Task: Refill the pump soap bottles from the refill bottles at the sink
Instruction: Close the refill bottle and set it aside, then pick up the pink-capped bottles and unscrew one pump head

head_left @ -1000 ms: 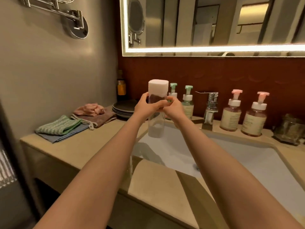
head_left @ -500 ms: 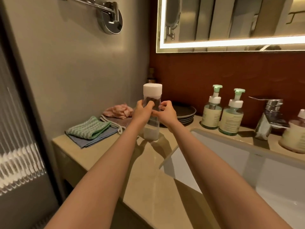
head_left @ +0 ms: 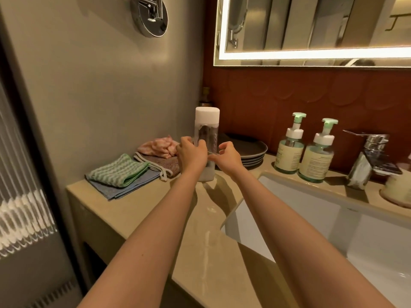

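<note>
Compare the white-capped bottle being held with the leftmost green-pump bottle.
The refill bottle has a flat white cap, the pump bottle a green pump. The refill bottle is slim, the pump bottle rounder and labelled. The left hand grips the refill bottle; the pump bottle stands untouched. Both are upright.

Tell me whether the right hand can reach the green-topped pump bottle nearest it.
Probably yes: bare beige counter lies between the right hand and the green-topped pump bottle; the stacked dark plates sit low, behind that path.
</note>
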A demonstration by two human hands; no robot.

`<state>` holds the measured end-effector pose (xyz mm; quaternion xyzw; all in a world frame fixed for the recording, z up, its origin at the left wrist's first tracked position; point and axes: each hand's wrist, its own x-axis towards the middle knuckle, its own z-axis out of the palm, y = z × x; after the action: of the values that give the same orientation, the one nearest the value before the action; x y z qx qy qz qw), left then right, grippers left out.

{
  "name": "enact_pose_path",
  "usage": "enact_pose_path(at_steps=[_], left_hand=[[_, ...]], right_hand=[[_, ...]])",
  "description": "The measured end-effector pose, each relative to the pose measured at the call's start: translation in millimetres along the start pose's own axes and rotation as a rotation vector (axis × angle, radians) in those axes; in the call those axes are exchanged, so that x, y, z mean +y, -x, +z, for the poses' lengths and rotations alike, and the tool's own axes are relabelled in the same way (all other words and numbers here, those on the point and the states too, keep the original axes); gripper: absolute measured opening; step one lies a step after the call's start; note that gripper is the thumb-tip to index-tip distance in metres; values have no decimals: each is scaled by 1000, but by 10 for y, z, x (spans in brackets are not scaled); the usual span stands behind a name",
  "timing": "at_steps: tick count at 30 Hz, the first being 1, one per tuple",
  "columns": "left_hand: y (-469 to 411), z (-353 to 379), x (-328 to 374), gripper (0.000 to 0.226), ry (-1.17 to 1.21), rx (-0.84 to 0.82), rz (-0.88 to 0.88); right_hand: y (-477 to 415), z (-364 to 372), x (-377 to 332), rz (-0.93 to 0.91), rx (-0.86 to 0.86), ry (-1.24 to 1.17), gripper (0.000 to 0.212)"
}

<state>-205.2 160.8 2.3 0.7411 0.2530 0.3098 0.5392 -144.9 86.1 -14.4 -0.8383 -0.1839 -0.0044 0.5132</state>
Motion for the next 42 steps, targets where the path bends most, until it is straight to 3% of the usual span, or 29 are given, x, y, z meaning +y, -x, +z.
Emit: enact_pose_path(at_steps=[4, 16, 21, 33, 42], left_hand=[[176, 113, 124, 9, 41, -52, -25], [1435, 1340, 1095, 25, 192, -604, 166], [2110, 1853, 1311, 30, 212, -784, 186], [2473, 2860, 1328, 45, 107, -900, 155], [2276, 3597, 975, 78, -12, -721, 120]], right_hand=[[117, -292, -27, 15, 68, 0, 49], [1063, -2370, 597, 235, 499, 0, 22], [1549, -3125, 825, 298, 632, -2, 25], [1641, -3891, 1524, 386, 718, -41, 32], [1228, -4098, 2067, 428, 809, 62, 72]])
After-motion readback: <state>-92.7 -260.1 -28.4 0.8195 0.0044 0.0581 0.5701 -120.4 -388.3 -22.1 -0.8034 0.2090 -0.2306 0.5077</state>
